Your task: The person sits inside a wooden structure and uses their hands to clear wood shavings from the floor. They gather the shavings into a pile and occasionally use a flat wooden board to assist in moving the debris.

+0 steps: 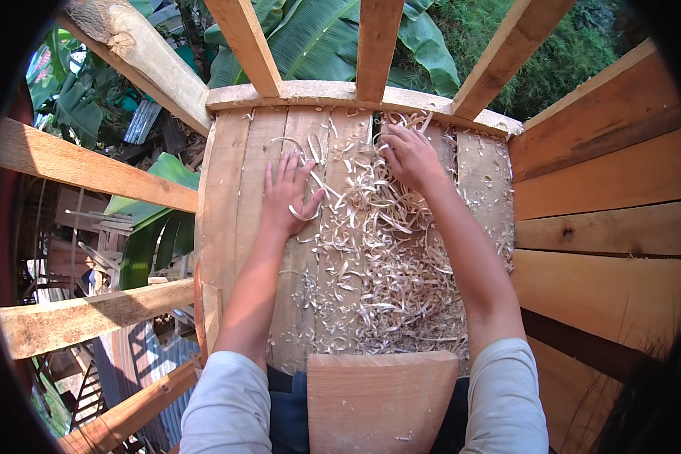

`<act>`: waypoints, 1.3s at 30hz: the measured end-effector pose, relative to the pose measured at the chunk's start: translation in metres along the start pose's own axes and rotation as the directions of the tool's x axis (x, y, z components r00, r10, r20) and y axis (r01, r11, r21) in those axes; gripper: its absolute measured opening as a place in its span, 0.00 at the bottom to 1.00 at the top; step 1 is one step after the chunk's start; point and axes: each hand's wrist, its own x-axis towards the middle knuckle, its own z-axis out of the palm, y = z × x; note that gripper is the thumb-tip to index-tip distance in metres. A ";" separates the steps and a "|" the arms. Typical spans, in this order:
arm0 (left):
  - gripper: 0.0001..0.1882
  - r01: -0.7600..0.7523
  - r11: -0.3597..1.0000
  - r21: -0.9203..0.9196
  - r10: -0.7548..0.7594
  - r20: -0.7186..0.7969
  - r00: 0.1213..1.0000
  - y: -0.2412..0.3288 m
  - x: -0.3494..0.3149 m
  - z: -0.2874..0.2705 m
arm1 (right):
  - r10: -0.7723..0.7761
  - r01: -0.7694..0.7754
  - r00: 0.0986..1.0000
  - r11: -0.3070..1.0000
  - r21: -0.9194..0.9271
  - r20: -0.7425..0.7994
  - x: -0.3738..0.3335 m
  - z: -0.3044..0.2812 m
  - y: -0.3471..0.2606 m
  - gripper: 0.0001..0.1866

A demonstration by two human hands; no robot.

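While splaying left hand [285, 200], curls right hand [414, 157], can't tell if grasping, amid pale curled wood shavings [401, 219], apparently only part-cleared.

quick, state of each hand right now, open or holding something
Left hand: open, fingers spread over the boards.
Right hand: fingers bent at the wood shavings; whether it grips any cannot be told.
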 end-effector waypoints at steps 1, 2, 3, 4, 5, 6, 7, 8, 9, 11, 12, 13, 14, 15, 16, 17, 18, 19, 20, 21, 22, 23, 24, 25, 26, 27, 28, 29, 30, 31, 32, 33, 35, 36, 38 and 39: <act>0.34 0.000 1.000 -0.013 0.000 0.001 1.000 0.003 0.002 0.000 | 0.078 -0.072 0.993 0.995 0.068 -0.089 -0.001 0.000 0.012 0.23; 0.34 0.006 1.000 -0.017 -0.006 0.011 1.000 0.003 0.000 0.000 | 0.160 -0.134 0.973 0.979 0.156 -0.167 0.001 -0.002 0.009 0.23; 0.34 0.012 1.000 -0.021 -0.012 0.021 1.000 0.001 -0.001 0.000 | 0.118 -0.104 0.981 0.990 0.093 -0.152 -0.001 -0.003 0.003 0.25; 0.34 0.007 1.000 -0.010 -0.007 0.010 1.000 -0.002 0.000 -0.001 | 0.225 -0.223 0.972 0.974 0.035 -0.075 0.000 0.000 -0.007 0.26; 0.34 0.004 1.000 -0.008 -0.004 0.001 1.000 -0.001 0.000 0.000 | 0.334 -0.333 0.943 0.942 -0.040 0.003 0.001 -0.001 -0.024 0.26; 0.34 0.002 1.000 -0.005 -0.002 -0.008 1.000 -0.001 -0.001 0.001 | 0.441 -0.431 0.895 0.894 -0.123 0.072 0.000 0.000 -0.032 0.27; 0.34 0.008 1.000 -0.008 -0.008 0.004 1.000 0.000 -0.003 0.002 | 0.289 -0.286 0.935 0.957 -0.043 0.206 0.001 0.003 -0.029 0.30; 0.34 0.008 1.000 -0.007 -0.008 0.008 1.000 0.000 -0.002 0.000 | 0.203 -0.211 0.962 0.977 0.021 0.183 0.001 0.006 -0.026 0.30; 0.34 0.007 1.000 -0.005 -0.007 0.013 1.000 0.000 0.000 -0.001 | 0.117 -0.131 0.981 0.988 0.084 0.155 0.002 0.009 -0.024 0.31; 0.34 0.003 1.000 -0.026 -0.003 0.004 1.000 0.001 0.001 -0.001 | 0.053 -0.060 0.996 0.993 0.104 0.067 0.002 0.005 -0.024 0.31; 0.34 0.004 0.999 -0.035 -0.004 0.002 1.000 0.001 0.000 0.000 | 0.151 -0.151 0.988 0.978 0.144 0.007 0.003 0.005 -0.023 0.31; 0.34 0.007 1.000 -0.029 -0.007 0.000 1.000 0.000 -0.002 -0.001 | 0.250 -0.237 0.967 0.953 0.189 -0.048 0.005 0.006 -0.022 0.31; 0.34 0.006 1.000 -0.029 -0.006 -0.005 1.000 0.000 -0.001 0.000 | 0.349 -0.319 0.932 0.919 0.232 -0.101 0.006 0.005 -0.019 0.31; 0.34 0.005 1.000 -0.028 -0.005 -0.011 1.000 0.001 -0.001 0.001 | 0.351 -0.339 0.935 0.926 0.164 -0.049 0.004 0.005 -0.018 0.32; 0.34 0.004 1.000 -0.026 -0.004 -0.011 1.000 0.001 0.000 0.002 | 0.241 -0.237 0.971 0.951 0.199 0.007 0.003 0.005 -0.019 0.31; 0.35 0.004 1.000 -0.021 -0.005 -0.010 1.000 0.000 -0.001 0.002 | 0.122 -0.133 0.991 0.961 0.242 0.058 0.002 0.006 -0.021 0.31; 0.35 0.005 1.000 -0.016 -0.005 -0.010 1.000 -0.001 -0.001 0.002 | 0.000 -0.030 0.995 0.957 0.290 0.103 0.002 0.006 -0.023 0.31; 0.35 0.008 1.000 -0.006 -0.008 -0.005 1.000 -0.002 0.000 0.002 | -0.035 0.039 0.999 0.960 0.277 -0.017 0.003 0.008 -0.026 0.31; 0.35 0.011 1.000 0.004 -0.011 0.001 1.000 -0.003 0.000 0.003 | 0.077 -0.058 0.995 0.960 0.274 -0.060 0.005 0.008 -0.027 0.31; 0.35 0.014 1.000 0.014 -0.014 0.008 1.000 -0.003 -0.001 0.003 | 0.189 -0.154 0.977 0.949 0.275 -0.102 0.010 0.006 -0.026 0.31; 0.35 0.015 1.000 0.014 -0.015 0.010 1.000 -0.003 -0.002 0.003 | 0.297 -0.249 0.944 0.927 0.281 -0.144 0.014 0.005 -0.025 0.31; 0.35 0.011 1.000 0.012 -0.011 0.009 1.000 -0.001 0.000 0.003 | 0.330 -0.285 0.933 0.922 0.261 -0.145 0.017 0.008 -0.021 0.31; 0.35 0.006 1.000 0.010 -0.006 0.008 1.000 0.000 0.001 0.002 | 0.257 -0.244 0.965 0.954 0.176 -0.054 0.014 0.013 -0.021 0.31; 0.35 0.001 1.000 0.002 -0.001 0.003 1.000 0.000 0.002 0.003 | 0.189 -0.192 0.981 0.977 0.094 0.044 0.009 0.018 -0.023 0.31; 0.35 0.003 1.000 -0.003 -0.003 -0.003 1.000 0.000 0.000 0.001 | 0.119 -0.124 0.981 0.992 0.022 0.150 0.008 0.019 -0.027 0.31; 0.35 0.004 1.000 -0.009 -0.005 -0.008 1.000 -0.001 -0.001 0.000 | 0.080 -0.101 0.982 0.988 0.121 0.168 0.009 0.018 -0.029 0.33; 0.35 0.004 1.000 -0.018 -0.004 -0.012 1.000 -0.001 0.000 0.000 | 0.136 -0.150 0.986 0.975 0.167 0.092 0.011 0.016 -0.028 0.33; 0.35 0.008 1.000 -0.026 -0.008 -0.014 1.000 0.001 -0.001 -0.003 | 0.192 -0.192 0.981 0.956 0.220 0.021 0.016 0.009 -0.028 0.33; 0.34 0.009 0.999 -0.034 -0.009 -0.013 1.000 0.002 -0.002 -0.004 | 0.255 -0.233 0.966 0.933 0.275 -0.046 0.018 0.003 -0.027 0.33; 0.35 0.013 1.000 -0.025 -0.014 -0.009 1.000 0.001 -0.003 -0.002 | 0.282 -0.287 0.958 0.929 0.233 0.053 0.019 -0.002 -0.027 0.31; 0.35 0.012 1.000 -0.018 -0.012 -0.010 1.000 0.000 -0.002 -0.001 | 0.212 -0.230 0.973 0.939 0.256 0.095 0.017 -0.003 -0.026 0.31; 0.35 0.010 1.000 -0.011 -0.010 -0.010 1.000 -0.001 -0.001 0.000 | 0.141 -0.174 0.981 0.944 0.282 0.135 0.015 -0.004 -0.027 0.30; 0.35 -0.004 1.000 -0.021 0.003 -0.029 1.000 -0.001 0.001 0.001 | 0.066 -0.044 0.996 0.937 0.347 -0.052 0.009 -0.003 -0.020 0.28; 0.35 -0.005 1.000 -0.029 0.004 -0.034 0.999 0.000 0.000 0.002 | 0.130 -0.073 0.982 0.932 0.354 -0.139 0.003 -0.005 -0.011 0.28; 0.36 0.011 0.999 -0.048 -0.012 -0.023 1.000 0.003 0.003 0.002 | 0.255 -0.130 0.916 0.919 0.373 -0.311 -0.013 -0.015 0.013 0.28; 0.37 0.019 0.998 -0.054 -0.020 -0.013 1.000 0.004 0.004 0.000 | 0.345 -0.255 0.912 0.901 0.350 -0.221 -0.027 -0.023 0.011 0.29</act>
